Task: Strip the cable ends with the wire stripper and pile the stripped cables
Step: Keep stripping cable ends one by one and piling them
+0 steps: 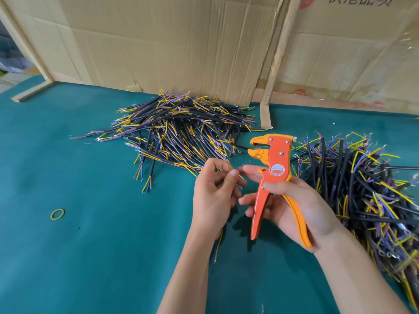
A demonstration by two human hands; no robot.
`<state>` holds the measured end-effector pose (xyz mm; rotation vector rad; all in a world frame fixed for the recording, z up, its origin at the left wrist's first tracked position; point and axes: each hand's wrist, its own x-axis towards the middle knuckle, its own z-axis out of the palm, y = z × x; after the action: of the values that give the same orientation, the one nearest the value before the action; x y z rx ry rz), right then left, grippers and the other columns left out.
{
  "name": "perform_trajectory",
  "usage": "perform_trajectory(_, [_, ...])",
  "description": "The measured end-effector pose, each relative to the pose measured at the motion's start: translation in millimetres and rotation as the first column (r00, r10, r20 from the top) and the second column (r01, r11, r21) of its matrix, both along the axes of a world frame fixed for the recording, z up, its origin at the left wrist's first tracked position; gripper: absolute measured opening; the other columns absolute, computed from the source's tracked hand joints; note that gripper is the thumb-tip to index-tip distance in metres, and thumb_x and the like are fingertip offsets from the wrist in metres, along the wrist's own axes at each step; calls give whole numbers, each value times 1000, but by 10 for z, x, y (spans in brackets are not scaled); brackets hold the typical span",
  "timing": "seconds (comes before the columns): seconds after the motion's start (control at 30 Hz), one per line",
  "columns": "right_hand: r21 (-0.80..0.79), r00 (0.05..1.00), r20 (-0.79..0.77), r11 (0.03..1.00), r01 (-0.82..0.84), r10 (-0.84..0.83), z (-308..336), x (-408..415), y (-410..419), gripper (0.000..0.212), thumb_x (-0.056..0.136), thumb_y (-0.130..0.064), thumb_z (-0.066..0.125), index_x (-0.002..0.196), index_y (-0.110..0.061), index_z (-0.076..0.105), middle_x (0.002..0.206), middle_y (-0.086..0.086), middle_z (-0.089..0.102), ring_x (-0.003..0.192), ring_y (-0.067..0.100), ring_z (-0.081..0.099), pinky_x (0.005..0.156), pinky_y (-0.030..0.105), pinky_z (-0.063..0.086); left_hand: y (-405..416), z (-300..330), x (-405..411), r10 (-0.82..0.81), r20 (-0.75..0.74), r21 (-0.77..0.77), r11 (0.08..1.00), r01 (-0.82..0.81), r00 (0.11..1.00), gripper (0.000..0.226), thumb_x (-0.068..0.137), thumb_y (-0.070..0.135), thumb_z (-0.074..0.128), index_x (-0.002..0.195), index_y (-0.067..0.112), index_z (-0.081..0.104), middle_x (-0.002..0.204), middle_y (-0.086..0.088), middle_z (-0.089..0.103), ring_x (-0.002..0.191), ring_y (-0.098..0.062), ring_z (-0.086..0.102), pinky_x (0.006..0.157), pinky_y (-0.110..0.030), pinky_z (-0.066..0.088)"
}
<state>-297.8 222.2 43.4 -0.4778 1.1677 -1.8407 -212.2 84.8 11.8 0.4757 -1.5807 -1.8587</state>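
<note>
My right hand [301,207] grips the orange wire stripper [275,165] by its handles, jaws pointing up and left. My left hand [214,191] pinches one cable [218,247] whose thin yellow and blue cores stick out between my fingertips, close to my right index finger; its other end hangs below my left wrist. One pile of black cables [181,130] with coloured cores lies behind my hands at the centre. A second, bigger pile of cables [362,191] lies on the right, partly behind my right hand.
Everything rests on a teal cloth table [90,245]. A yellow rubber band [57,214] lies at the left. Flattened cardboard sheets [181,41] and a wooden strip [278,55] stand along the back edge of the table.
</note>
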Motion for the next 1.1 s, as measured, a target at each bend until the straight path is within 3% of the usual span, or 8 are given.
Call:
perform_trajectory(0.17, [2, 1000, 15, 1000, 12, -12, 28, 8, -13, 47, 78, -9, 65, 123, 1, 69, 128, 22, 68, 83, 41, 71, 65, 42, 59, 20, 25, -7, 15, 3, 39, 999, -15, 1000, 13, 103, 7, 55, 93, 12, 48, 75, -10, 69, 46, -17, 51, 37, -22, 33])
perform_trajectory(0.33, [10, 1000, -1, 1000, -6, 6, 39, 39, -27, 52, 77, -9, 64, 128, 2, 64, 130, 17, 68, 83, 39, 72, 65, 42, 60, 23, 18, -6, 98, 53, -43, 994, -96, 994, 20, 101, 12, 58, 86, 21, 49, 70, -6, 68, 44, -13, 44, 40, -16, 33])
perform_trajectory(0.57, [41, 1000, -2, 999, -22, 23, 34, 39, -32, 50, 79, -9, 62, 127, 1, 65, 130, 16, 68, 83, 39, 71, 67, 43, 60, -2, 24, 9, 135, 72, -62, 990, -131, 988, 16, 93, 11, 56, 86, 23, 49, 71, -5, 72, 53, -21, 33, 52, -29, 29])
perform_trajectory(0.73, [52, 1000, 3, 999, 3, -3, 51, -5, 5, 50, 78, -11, 62, 126, 2, 66, 128, 16, 69, 81, 39, 72, 66, 42, 60, 14, 17, 19, 144, 80, -227, 966, -123, 986, 18, 101, 9, 54, 92, 25, 49, 76, 1, 75, 56, -26, 41, 57, -31, 37])
perform_trajectory(0.93, [108, 1000, -10, 994, -24, 25, 27, 7, -32, 49, 78, -10, 65, 126, 1, 65, 128, 20, 68, 82, 40, 72, 66, 44, 59, 12, 44, 20, 124, 77, -162, 981, -110, 989, 7, 93, 16, 56, 93, 20, 51, 73, -4, 71, 57, -24, 45, 56, -32, 36])
perform_trajectory(1.03, [98, 999, -16, 994, -49, 51, 22, 10, -35, 49, 80, -10, 64, 127, 0, 65, 129, 19, 68, 83, 40, 72, 67, 45, 60, 22, 60, 21, 150, 55, -196, 971, -137, 987, 12, 92, 20, 63, 91, 20, 51, 71, -18, 65, 68, -35, 59, 64, -41, 46])
perform_trajectory(1.1, [91, 999, -5, 995, -45, 45, 27, 11, -37, 49, 80, -10, 64, 128, 0, 65, 129, 18, 68, 83, 39, 72, 67, 44, 60, 16, 42, 16, 172, 61, -220, 963, -154, 983, 17, 94, 15, 65, 90, 22, 50, 70, -17, 65, 71, -31, 65, 67, -39, 48])
